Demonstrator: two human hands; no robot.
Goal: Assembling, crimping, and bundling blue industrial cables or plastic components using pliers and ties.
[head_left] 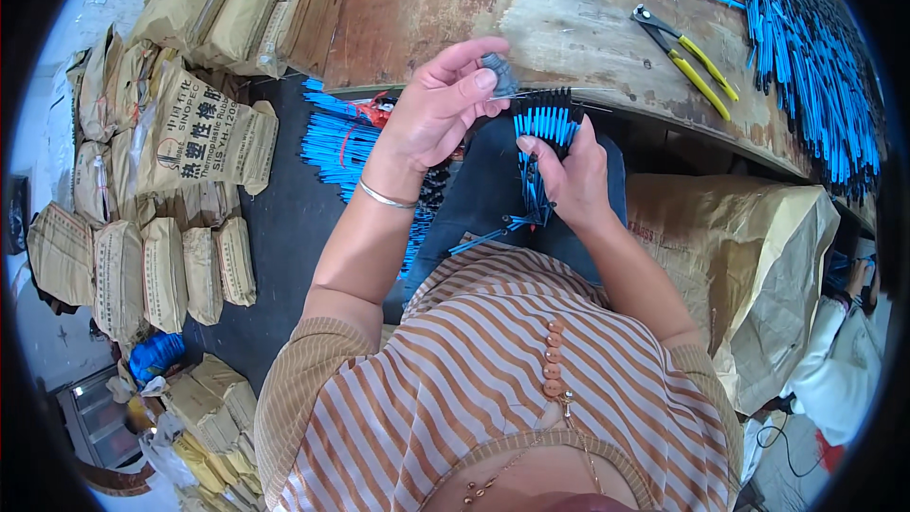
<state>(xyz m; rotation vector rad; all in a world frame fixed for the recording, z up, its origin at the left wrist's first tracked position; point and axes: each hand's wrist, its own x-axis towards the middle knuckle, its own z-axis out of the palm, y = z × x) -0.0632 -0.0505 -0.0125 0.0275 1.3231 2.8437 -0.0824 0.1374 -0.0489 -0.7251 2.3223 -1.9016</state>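
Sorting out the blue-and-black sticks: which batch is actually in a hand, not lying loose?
The bundle gripped in the right hand, fanned upright above the lap; the pile on the table and the heap on the floor lie untouched.

A small grey object (500,73) is mostly hidden by left-hand fingertips (482,79); its kind is unclear. The right palm hides the lower part of a blue stick bundle (543,123).

A bundle of blue-and-black rods (544,133) stands fanned upright in the right hand (569,175); a small grey cap (500,74) sits pinched in the left hand (438,104) just above it.
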